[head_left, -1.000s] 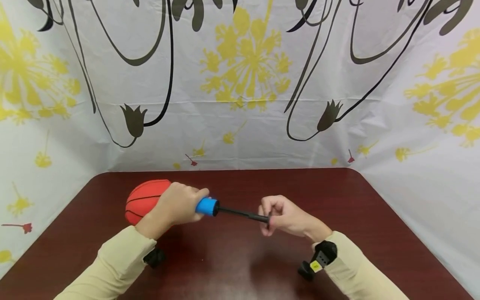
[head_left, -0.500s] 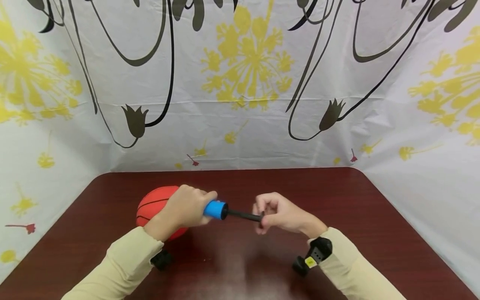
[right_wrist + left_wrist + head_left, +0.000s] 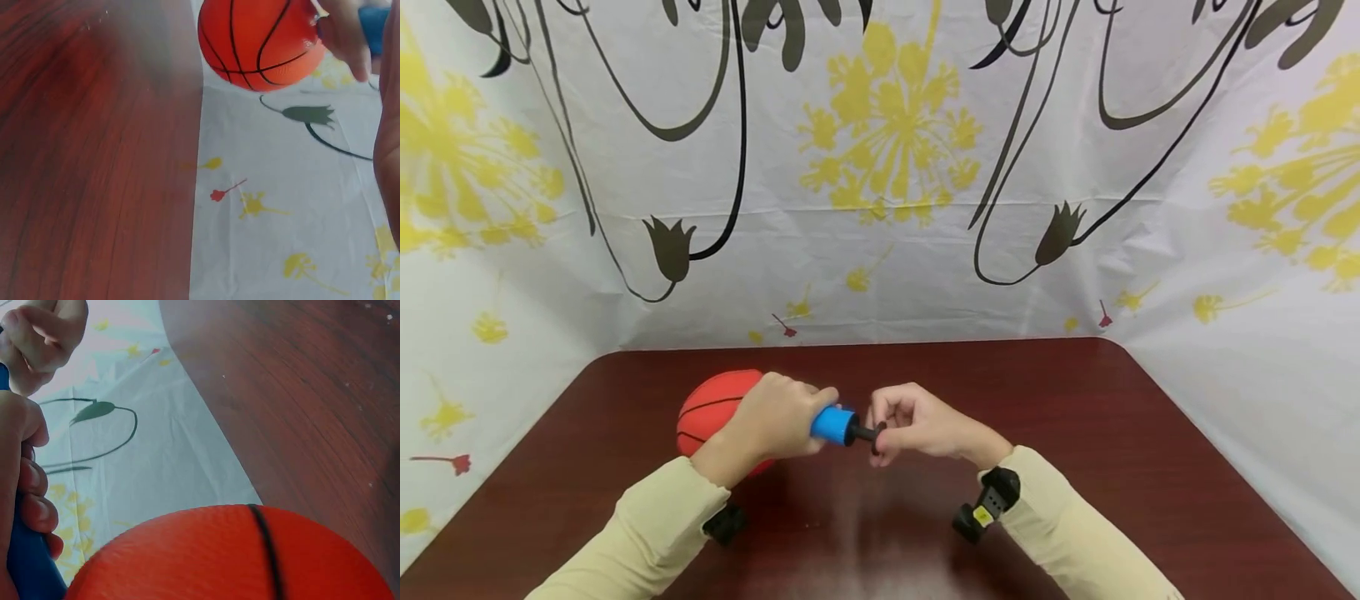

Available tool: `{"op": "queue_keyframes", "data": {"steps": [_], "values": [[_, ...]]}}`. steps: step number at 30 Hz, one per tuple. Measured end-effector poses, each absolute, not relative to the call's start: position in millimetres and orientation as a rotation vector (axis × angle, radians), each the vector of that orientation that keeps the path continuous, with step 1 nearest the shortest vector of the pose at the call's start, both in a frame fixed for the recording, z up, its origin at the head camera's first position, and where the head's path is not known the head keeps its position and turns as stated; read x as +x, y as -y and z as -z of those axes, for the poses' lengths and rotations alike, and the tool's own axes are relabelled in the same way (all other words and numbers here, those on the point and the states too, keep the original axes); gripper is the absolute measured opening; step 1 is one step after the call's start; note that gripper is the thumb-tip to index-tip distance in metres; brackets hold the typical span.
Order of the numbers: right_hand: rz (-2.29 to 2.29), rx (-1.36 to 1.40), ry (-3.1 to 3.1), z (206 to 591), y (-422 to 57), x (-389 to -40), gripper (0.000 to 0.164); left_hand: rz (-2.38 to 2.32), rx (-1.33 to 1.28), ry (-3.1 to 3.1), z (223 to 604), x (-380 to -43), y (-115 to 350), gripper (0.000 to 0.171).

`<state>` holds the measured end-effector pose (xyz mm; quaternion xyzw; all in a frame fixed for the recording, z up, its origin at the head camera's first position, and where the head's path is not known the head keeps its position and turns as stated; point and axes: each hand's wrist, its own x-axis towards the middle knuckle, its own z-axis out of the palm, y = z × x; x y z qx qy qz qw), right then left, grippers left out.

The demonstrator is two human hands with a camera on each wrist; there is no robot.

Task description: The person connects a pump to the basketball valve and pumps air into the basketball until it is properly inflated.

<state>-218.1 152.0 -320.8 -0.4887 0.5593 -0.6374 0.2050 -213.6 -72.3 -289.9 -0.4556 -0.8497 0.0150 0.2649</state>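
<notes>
My left hand (image 3: pixel 777 419) grips the blue barrel of a hand pump (image 3: pixel 833 426), its fingers curled round it in the left wrist view. At the pump's right end, my right hand (image 3: pixel 925 425) pinches the black handle (image 3: pixel 878 437). Only a short piece of the black rod shows between barrel and handle. An orange-red toy basketball (image 3: pixel 718 408) with black lines sits at the pump's left end, partly behind my left hand. In the right wrist view the basketball (image 3: pixel 259 40) hangs beside the left hand's fingers. The joint between pump and ball is hidden by my left hand.
A dark red-brown table (image 3: pixel 1000 525) with rounded far corners lies beneath both hands. Behind it and along both sides hangs a white cloth (image 3: pixel 880 250) printed with yellow and grey flowers. Black cameras (image 3: pixel 988 504) are strapped to both wrists.
My right hand has moved left, pushing the handle toward the barrel, so the rod showing has become much shorter. The left hand, barrel and ball have shifted slightly right.
</notes>
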Motion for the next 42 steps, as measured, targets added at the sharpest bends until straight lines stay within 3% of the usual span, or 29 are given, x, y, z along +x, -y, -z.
{"op": "queue_keyframes", "data": {"steps": [6,13,24,30,36,42], "values": [[1.775,-1.297,-1.45,322,-168,-212,0.019,-0.024,-1.298,2.285,291,-215,74,0.032],[1.759,-1.394,-1.132,330,-198,-211,0.028,-0.046,-1.225,2.379,294,-216,87,0.034],[1.787,-1.263,-1.603,336,-148,-214,0.029,-0.068,-1.272,2.331,303,-215,78,0.032],[1.757,-1.222,-1.379,337,-166,-212,0.023,-0.038,-1.29,2.317,308,-214,83,0.034],[1.757,-1.293,-1.151,342,-191,-211,0.028,-0.017,-1.231,2.358,309,-216,94,0.035],[1.796,-1.256,-1.334,343,-163,-214,0.036,-0.031,-1.245,2.319,308,-216,76,0.034]]}}
